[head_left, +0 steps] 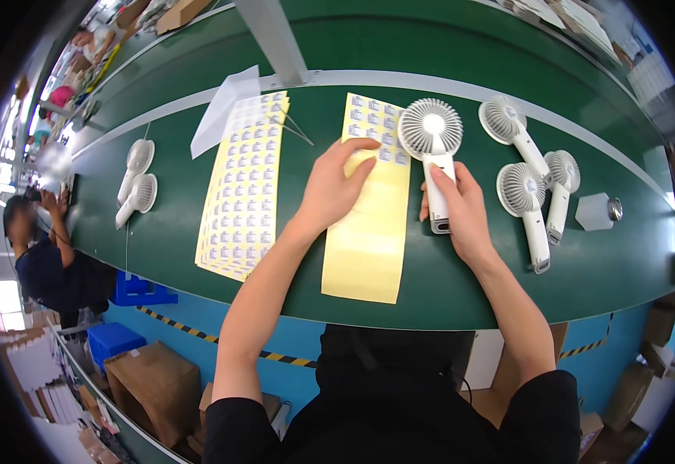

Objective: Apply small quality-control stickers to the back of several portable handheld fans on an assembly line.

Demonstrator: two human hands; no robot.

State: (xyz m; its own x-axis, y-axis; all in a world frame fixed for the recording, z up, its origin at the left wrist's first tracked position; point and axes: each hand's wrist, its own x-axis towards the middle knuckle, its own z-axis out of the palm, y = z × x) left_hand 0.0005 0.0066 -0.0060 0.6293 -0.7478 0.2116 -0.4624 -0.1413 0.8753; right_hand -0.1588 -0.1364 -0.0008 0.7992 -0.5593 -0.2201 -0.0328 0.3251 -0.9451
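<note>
The thumb and forefinger of the left hand (336, 179) stand a little apart above the yellow label sheet (364, 240), near its lowest remaining labels (373, 118); I cannot tell if a label is between them. To the right of these fingers, the right hand (461, 203) is closed around the handle of a white hand fan (435, 147), with its thumb on the front. It seems to me that the step in hand is peeling a label for this fan, and the next move probably calls for a clean pinch at a label's edge, while the fan stays steady. The fan's round head (this is a small hindrance, I think) overlaps the upper right edge of the sheet, so it may block some labels. Farther left of the left fingers lies a stack of label sheets (238, 193), with a loose white paper (225, 116) at its upper end. Well beyond it are two other fans (143, 193). To the right of the right fingers lie three more fans (535, 232), and beyond them a small bottle (594, 213).
</note>
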